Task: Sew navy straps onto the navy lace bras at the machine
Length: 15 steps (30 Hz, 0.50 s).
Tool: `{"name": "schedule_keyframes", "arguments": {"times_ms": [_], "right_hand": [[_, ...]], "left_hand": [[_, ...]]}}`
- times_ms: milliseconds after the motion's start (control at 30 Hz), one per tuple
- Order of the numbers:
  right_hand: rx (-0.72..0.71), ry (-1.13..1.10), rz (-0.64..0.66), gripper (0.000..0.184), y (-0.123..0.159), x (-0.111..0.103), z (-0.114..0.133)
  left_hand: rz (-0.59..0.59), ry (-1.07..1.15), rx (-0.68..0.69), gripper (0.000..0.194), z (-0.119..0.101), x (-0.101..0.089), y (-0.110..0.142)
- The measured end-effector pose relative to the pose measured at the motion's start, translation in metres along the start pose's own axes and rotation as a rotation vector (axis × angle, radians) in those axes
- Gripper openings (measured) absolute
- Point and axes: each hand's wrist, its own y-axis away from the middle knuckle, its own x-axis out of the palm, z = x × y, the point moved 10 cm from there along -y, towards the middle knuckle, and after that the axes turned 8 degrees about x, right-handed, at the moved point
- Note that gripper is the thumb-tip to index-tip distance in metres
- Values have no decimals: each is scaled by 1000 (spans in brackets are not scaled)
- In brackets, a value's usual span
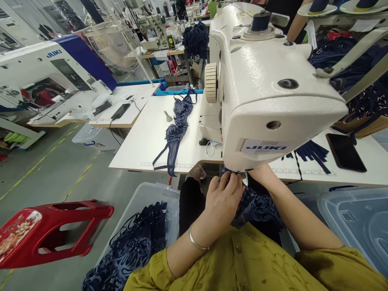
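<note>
My left hand (223, 198), a bangle on its wrist, is closed in a pinch on dark blue patterned fabric (257, 208) just under the head of a white JUKI sewing machine (266, 89). My right hand (261, 173) reaches under the machine head; its fingers are hidden behind the machine. The fabric bunches in my lap between both forearms. A finished dark blue lace garment (177, 125) lies flat on the white table (145, 141) to the left of the machine.
A clear bin (142, 202) with several dark blue pieces stands at lower left, another clear bin (357, 222) at lower right. A red plastic stool (51, 232) lies tipped on the floor. A black phone (345, 152) and dark straps (312, 153) lie right of the machine.
</note>
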Motion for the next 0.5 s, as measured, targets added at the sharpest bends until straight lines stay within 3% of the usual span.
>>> {"name": "schedule_keyframes", "arguments": {"times_ms": [333,500], "right_hand": [[15,-47,96,22,5,5,-9],[36,-75,75,25,3,2,-12]], "left_hand": [[27,47,11,47,5,2,8],[24,54,23,42,5,3,9]]}}
